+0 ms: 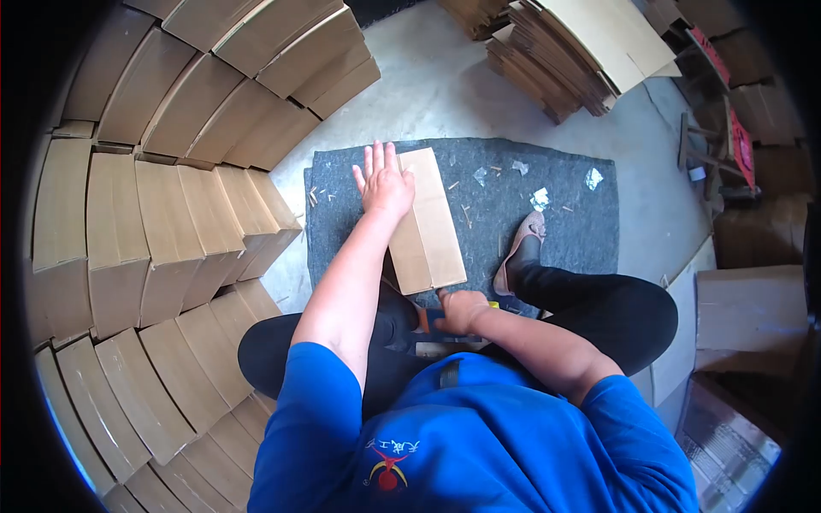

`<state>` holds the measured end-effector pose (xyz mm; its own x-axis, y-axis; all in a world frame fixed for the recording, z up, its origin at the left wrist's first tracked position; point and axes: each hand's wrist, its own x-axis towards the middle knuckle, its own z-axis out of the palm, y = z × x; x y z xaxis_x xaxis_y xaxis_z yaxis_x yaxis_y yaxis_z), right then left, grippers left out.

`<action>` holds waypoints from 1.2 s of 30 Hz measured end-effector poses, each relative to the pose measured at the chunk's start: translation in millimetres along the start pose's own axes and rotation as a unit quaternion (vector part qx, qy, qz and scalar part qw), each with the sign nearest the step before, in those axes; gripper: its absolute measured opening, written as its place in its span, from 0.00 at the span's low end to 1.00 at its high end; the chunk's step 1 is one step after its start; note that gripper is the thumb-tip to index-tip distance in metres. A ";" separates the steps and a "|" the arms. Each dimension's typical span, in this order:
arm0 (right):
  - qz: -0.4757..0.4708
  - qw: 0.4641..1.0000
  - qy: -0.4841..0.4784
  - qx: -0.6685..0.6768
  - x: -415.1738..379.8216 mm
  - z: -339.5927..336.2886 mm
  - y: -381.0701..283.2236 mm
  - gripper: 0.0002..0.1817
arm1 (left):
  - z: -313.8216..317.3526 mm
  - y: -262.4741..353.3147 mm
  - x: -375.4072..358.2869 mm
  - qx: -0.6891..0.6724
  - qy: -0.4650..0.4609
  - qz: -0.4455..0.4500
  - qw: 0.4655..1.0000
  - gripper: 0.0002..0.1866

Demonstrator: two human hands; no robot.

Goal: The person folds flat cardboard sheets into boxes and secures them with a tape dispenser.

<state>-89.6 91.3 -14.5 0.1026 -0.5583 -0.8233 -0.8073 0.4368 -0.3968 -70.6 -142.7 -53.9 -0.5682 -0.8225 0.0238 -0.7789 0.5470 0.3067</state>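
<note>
A long closed cardboard box [432,218] stands on the dark grey mat between my legs, a seam running along its top. My left hand [387,184] lies flat against its far left edge, fingers stretched out and pointing away from me. At the near end of the box, my right hand [463,311] is closed, with one finger pointing toward the box's lower edge. Bits of blue and yellow show beside that hand, but what it grips is mostly hidden and I cannot make out its kind.
Stacked cardboard boxes [171,205] form a wall on the left. Flattened cartons [564,60] are piled at the far right. Scraps of clear film [539,199] and small brown bits lie on the mat [564,171]. A large carton [742,312] stands to the right.
</note>
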 end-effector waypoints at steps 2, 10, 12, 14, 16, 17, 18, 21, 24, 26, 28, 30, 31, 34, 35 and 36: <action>0.018 0.995 0.071 0.063 8.1 1.8 14.3 0.34 | 4.9 -20.6 16.4 -0.010 -0.015 -0.042 0.999 0.30; 0.123 0.983 0.088 -0.106 -60.3 -135.0 76.1 0.30 | -49.6 -39.8 -38.2 -0.230 0.074 -0.188 0.952 0.26; 0.144 0.973 0.103 -0.149 -52.3 -149.2 93.8 0.26 | -29.9 -31.5 -70.2 -0.201 0.070 -0.223 0.951 0.27; 0.156 0.962 0.124 -0.185 -31.8 -149.1 109.7 0.20 | 7.2 -32.7 -95.8 -0.211 0.035 -0.257 0.942 0.28; 0.156 0.960 0.127 -0.194 -16.4 -141.6 121.7 0.20 | 24.9 -24.7 -114.9 -0.234 0.052 -0.250 0.938 0.29; 0.159 0.958 0.133 -0.196 -10.4 -139.9 128.5 0.20 | 29.5 -23.7 -120.4 -0.263 0.051 -0.221 0.938 0.29; 0.160 0.959 0.120 -0.200 -9.8 -135.8 134.6 0.22 | 35.8 -18.0 -126.3 -0.370 0.026 -0.254 0.893 0.29; 0.168 0.958 0.095 -0.210 -20.9 -125.4 130.9 0.24 | 27.2 -7.1 -136.6 -0.431 0.006 -0.240 0.870 0.30; 0.189 0.951 0.125 -0.210 -13.3 -115.5 137.0 0.24 | 31.4 -11.3 -136.3 -0.476 -0.001 -0.239 0.846 0.28; 0.194 0.940 0.131 -0.247 -13.6 -122.9 137.1 0.20 | 25.0 -12.0 -135.8 -0.412 -0.023 -0.235 0.880 0.29; 0.190 0.930 0.139 -0.284 -38.9 -138.3 123.0 0.15 | 24.2 -17.5 -135.8 -0.381 -0.052 -0.271 0.883 0.34; 0.187 0.923 0.196 -0.275 -75.4 -162.1 110.2 0.16 | 9.6 -14.5 -133.9 -0.346 -0.010 -0.308 0.886 0.37; 0.184 0.928 0.200 -0.256 -99.5 -176.4 99.7 0.18 | 6.3 -14.6 -133.4 -0.307 0.067 -0.289 0.904 0.35; 0.133 0.947 0.250 -0.153 -158.3 -201.9 66.2 0.26 | -31.6 6.1 -133.3 -0.409 0.109 -0.228 0.877 0.25; 0.088 0.958 0.260 -0.089 -170.5 -205.0 60.3 0.32 | -26.5 11.9 -132.9 -0.576 0.049 -0.217 0.786 0.24; 0.025 0.962 0.270 -0.023 -174.1 -201.9 60.0 0.33 | -47.3 27.1 -134.4 -0.620 -0.032 -0.239 0.747 0.24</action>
<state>-273.2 72.3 187.0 -0.2443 -0.8280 -0.5047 -0.8300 0.4477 -0.3328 -2.8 -24.7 -3.8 -0.3455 -0.8469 -0.4042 -0.0757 -0.4042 0.9115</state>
